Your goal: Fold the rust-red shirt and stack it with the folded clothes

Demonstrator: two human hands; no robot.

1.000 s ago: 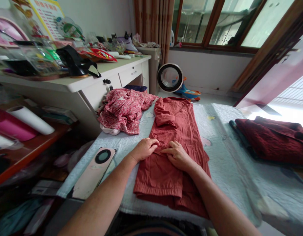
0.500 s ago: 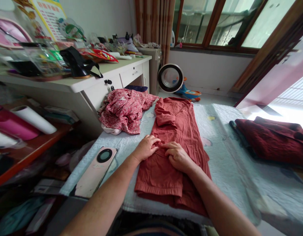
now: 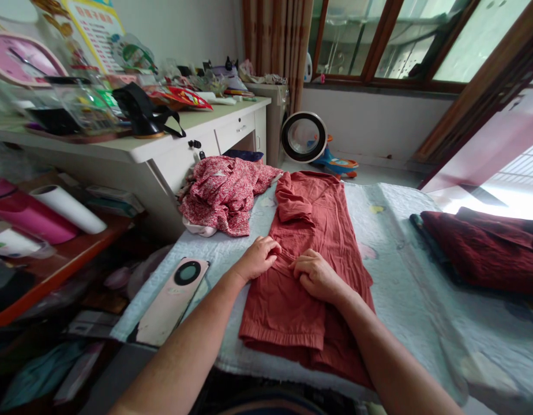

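Head view shows the rust-red garment (image 3: pixel 310 253) lying lengthwise on the bed (image 3: pixel 405 276), and both hands pinch a fold of its cloth near the middle: the left hand (image 3: pixel 260 257) and the right hand (image 3: pixel 317 275) are close together, fingers curled on the fabric. To do this step well, I think both hands should lift the same crease evenly and keep the lower layer flat, so no new wrinkles come. Beside it lie a floral garment (image 3: pixel 223 196), a pink phone (image 3: pixel 173 300) and dark red folded clothes (image 3: pixel 487 248).
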